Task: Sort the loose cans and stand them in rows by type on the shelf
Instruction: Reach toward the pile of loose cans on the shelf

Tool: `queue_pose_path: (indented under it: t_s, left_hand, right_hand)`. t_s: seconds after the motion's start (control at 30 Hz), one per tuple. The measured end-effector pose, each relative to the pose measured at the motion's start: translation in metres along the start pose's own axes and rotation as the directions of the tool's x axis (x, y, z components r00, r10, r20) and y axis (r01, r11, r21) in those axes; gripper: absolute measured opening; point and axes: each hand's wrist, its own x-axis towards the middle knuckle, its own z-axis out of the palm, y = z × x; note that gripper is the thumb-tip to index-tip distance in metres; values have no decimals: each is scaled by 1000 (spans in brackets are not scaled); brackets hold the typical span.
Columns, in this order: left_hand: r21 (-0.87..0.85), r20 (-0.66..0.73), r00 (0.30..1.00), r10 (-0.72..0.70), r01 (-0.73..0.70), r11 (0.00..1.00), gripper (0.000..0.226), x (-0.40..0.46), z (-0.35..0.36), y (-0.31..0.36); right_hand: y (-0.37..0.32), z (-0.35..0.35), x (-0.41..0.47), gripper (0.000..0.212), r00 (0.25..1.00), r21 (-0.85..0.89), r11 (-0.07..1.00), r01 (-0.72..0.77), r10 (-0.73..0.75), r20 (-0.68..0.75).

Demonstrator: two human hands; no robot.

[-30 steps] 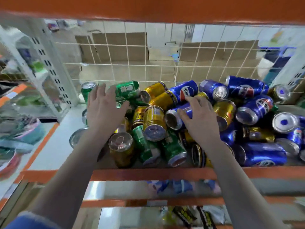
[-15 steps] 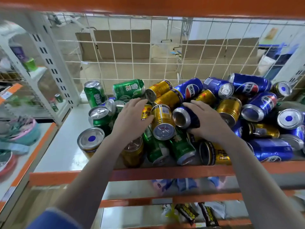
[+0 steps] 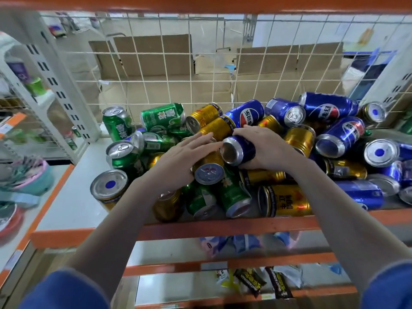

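Note:
A heap of loose cans, green, gold and blue, lies on the white shelf (image 3: 73, 197). My right hand (image 3: 265, 148) grips a blue can (image 3: 238, 150) lying on its side at the top middle of the heap. My left hand (image 3: 180, 159) rests with straight fingers on a gold can (image 3: 209, 168) just left of it. At the left, a green can (image 3: 117, 123) stands upright by the mesh, another green can (image 3: 123, 155) stands nearer, and a gold can (image 3: 109, 188) stands bottom up.
A white wire mesh (image 3: 178, 85) backs the shelf, with cardboard boxes behind it. An orange rail (image 3: 200, 228) edges the shelf front and an orange beam (image 3: 200, 3) runs overhead. The bare shelf strip is at the left. Snack packets (image 3: 256, 282) lie on the lower shelf.
My left hand moved right from the green cans at the left onto the gold can in the middle. My right hand closed round the blue can and raised it slightly.

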Motion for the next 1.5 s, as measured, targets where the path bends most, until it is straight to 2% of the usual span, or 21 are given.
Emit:
queue_pose_path:
  t_s: [0.17,0.27,0.33,0.43,0.5,0.63,0.8,0.93,1.03,1.17,1.27,1.33,1.5]
  left_hand:
    - [110,34,989,144,-147,983,76,10,-8,-7]
    - [111,7,988,152,-152,982,79,17,-11,-4]
    - [40,-28,994,103,-102,994,82,20,-10,1]
    - [-196,-148,989,-10,-20,980,77,21,-5,7]
    - [-354,-218,971,-95,12,935,73,23,-3,9]
    - [-579,-256,949,-183,1,815,73,28,-5,18]
    - [-809,-229,903,-363,31,587,67,39,-10,35]
    - [-874,-217,859,-464,41,484,64,47,-10,56]
    - [-887,-268,783,-562,27,460,59,59,-10,80]
    - [-897,-310,707,-636,6,443,62,85,-1,125]
    - [-892,-347,684,-641,-29,451,64,113,14,177]
    - [-897,-350,680,-645,-45,440,63,135,27,215]
    - [-910,-305,734,-607,-36,413,62,187,50,296]
  right_hand:
    - [2,3,-6,73,973,230,969,-91,136,-185]
    - [1,3,-7,72,944,339,935,-100,196,-264]
    - [-2,5,-7,70,916,427,899,-99,250,-314]
    - [-9,7,-10,64,829,616,784,-83,397,-393]
    - [-14,5,-12,64,754,724,686,-67,511,-414]
    - [-16,-6,-23,58,608,858,513,19,676,-418]
    - [-12,-20,-40,49,534,915,395,79,759,-373]
    - [-2,-34,-49,52,492,932,325,163,792,-362]
    - [18,-52,-62,59,460,921,333,203,798,-390]
    - [71,-73,-100,44,396,905,392,166,814,-425]
    - [122,-87,-141,35,400,879,453,147,786,-472]
    - [155,-99,-168,32,393,857,497,138,767,-508]
    - [225,-123,-218,41,383,834,538,118,751,-538]
